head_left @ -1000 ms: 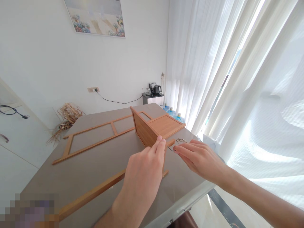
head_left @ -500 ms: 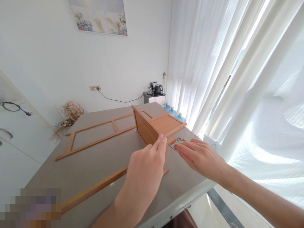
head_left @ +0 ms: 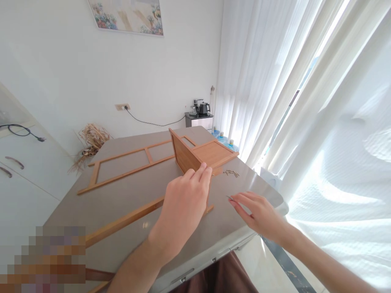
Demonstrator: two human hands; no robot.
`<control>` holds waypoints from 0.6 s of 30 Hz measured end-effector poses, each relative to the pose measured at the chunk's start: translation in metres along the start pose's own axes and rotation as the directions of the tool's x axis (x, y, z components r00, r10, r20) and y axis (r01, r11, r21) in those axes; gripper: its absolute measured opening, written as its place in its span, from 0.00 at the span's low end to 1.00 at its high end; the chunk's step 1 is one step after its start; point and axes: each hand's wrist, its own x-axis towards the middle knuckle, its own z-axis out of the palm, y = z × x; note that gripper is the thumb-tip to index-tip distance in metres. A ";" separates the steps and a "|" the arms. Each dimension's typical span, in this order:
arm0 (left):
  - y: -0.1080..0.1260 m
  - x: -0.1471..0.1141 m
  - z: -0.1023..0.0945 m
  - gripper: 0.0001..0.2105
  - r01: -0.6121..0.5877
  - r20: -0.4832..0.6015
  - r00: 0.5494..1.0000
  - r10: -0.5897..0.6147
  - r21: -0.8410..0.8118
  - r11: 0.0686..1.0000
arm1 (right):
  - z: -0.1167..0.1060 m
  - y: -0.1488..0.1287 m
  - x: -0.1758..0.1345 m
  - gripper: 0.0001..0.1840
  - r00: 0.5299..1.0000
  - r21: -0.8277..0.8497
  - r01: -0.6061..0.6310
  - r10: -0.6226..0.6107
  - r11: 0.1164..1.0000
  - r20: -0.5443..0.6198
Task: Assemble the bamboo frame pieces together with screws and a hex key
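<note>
My left hand is closed around the near end of an upright wooden panel, by its joint with a wooden frame; the fingers hide the joint. A long rail of that frame runs to the lower left beneath my left wrist. My right hand pinches a thin metal hex key, mostly covered by the fingers. It hovers over the table, apart from the wood. Beyond it lie several small screws in a loose pile. Another wooden panel extends behind the upright one.
A wooden frame with crossbars lies flat on the grey table. Dried stalks stand past the left edge. A kettle sits on a small cabinet at the back. White curtains hang on the right, with water bottles below.
My right hand has drawn back from the wooden joint, down and to the right, with the hex key in its fingers. My left hand keeps its grip. The view has tilted slightly down.
</note>
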 end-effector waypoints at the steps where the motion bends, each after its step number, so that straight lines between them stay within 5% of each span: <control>1: 0.001 0.001 0.000 0.14 0.006 -0.006 1.000 -0.006 0.005 1.000 | 0.012 0.005 -0.008 0.11 0.994 0.121 -0.105 0.101 0.987 0.036; 6: 0.007 0.004 -0.010 0.13 -0.068 -0.111 0.991 0.071 0.029 0.997 | 0.068 0.019 -0.015 0.16 0.983 0.260 -0.173 0.184 0.950 -0.018; 11: 0.014 -0.021 -0.031 0.14 -0.153 -0.265 0.959 0.101 -0.185 0.971 | 0.091 0.022 -0.002 0.17 0.980 0.381 -0.172 0.195 0.908 -0.022; 13: 0.016 -0.040 -0.023 0.08 -0.159 -0.170 0.979 0.110 -0.308 0.938 | 0.092 0.023 -0.001 0.18 0.982 0.409 -0.173 0.191 0.896 -0.004; 15: 0.016 -0.057 -0.003 0.06 -0.044 0.040 0.997 0.063 -0.357 0.933 | 0.093 0.025 0.000 0.18 0.982 0.430 -0.177 0.187 0.885 0.019; 18: 0.015 -0.074 0.040 0.07 0.187 0.298 0.949 -0.098 -0.284 0.940 | 0.095 0.029 0.003 0.19 0.981 0.459 -0.189 0.187 0.868 0.050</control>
